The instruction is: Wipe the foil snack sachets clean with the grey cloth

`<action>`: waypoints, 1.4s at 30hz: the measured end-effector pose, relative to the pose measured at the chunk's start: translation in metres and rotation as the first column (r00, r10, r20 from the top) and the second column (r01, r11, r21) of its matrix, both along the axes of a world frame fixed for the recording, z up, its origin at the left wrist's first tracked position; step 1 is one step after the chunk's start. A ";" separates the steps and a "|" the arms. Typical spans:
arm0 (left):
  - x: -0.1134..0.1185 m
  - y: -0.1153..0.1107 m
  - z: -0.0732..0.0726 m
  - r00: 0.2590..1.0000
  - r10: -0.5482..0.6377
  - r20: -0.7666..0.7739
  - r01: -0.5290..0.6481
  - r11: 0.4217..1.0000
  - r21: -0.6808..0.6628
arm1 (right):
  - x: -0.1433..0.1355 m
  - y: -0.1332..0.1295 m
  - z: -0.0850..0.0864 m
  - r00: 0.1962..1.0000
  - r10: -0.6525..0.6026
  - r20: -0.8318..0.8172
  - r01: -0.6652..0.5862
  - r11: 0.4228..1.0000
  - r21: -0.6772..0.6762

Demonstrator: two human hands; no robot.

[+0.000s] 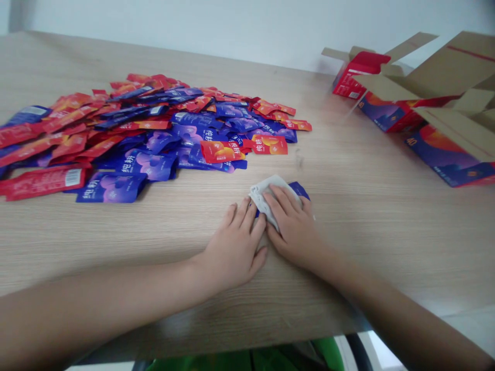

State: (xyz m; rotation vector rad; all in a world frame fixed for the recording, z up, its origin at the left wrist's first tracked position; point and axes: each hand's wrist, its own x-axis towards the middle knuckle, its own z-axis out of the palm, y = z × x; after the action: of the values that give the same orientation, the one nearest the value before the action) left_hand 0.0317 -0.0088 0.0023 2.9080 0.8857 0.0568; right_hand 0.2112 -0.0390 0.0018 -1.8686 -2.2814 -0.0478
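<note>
Near the table's middle, my right hand (292, 224) presses a folded white cloth (266, 193) down on a blue packet (299, 189). Only the packet's ends show past the cloth. Beside it, my left hand (237, 242) lies flat with fingers stretched out, its fingertips at the packet's left end. Beyond my hands spreads a heap of red packets (270, 145) and blue packets (112, 187), many of them overlapping.
Several open cardboard boxes (448, 154) in red and blue stand at the right, flaps up. A white wall (232, 31) rises behind the wooden table (174, 221). Something green (240, 360) shows below the table's front edge.
</note>
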 end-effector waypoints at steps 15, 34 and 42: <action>0.000 0.000 0.000 1.000 0.001 0.005 -0.001 1.000 0.008 | 0.002 0.000 0.002 1.000 0.000 -0.004 0.000 1.000 -0.016; 0.001 -0.001 0.001 1.000 0.006 -0.012 -0.007 1.000 -0.008 | 0.024 0.006 -0.004 0.979 -0.203 -0.014 0.203 0.979 0.021; 0.001 0.000 0.001 1.000 0.007 -0.010 -0.007 1.000 -0.006 | 0.003 -0.001 -0.002 0.999 -0.030 0.026 0.030 0.999 -0.010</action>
State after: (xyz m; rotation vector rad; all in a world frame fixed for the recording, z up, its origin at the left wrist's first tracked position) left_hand 0.0323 -0.0091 0.0031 2.9020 0.8966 0.0404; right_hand 0.2140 -0.0398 0.0002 -1.9186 -2.2744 -0.0652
